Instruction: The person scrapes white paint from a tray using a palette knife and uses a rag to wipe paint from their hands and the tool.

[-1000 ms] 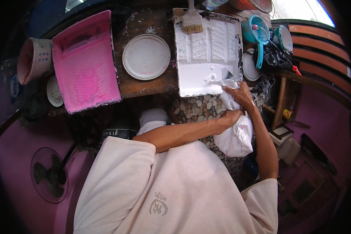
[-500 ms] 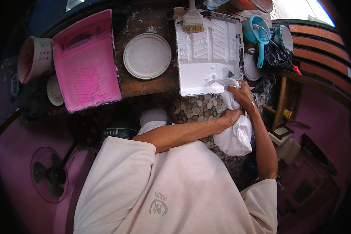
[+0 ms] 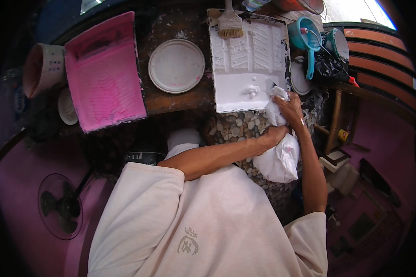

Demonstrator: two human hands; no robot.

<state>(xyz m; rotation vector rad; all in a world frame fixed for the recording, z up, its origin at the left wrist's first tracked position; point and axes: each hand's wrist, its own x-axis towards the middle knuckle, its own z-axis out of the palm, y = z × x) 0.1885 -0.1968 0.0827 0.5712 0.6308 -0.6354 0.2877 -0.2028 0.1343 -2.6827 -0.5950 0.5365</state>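
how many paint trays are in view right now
2: a pink tray at left, and a white tray just beyond the right hand. No others show.

Wooden table (image 3: 168,105), pink tray (image 3: 107,74), lid (image 3: 176,66), white tray (image 3: 250,60)

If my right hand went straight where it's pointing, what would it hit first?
Besides the bag it grips, your right hand would probably meet the white tray first; depth is unclear.

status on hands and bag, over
Left hand gripping white plastic bag. Right hand holding its upper end beside white rectangular tray. Flat pale paintbrush across tray's far edge.
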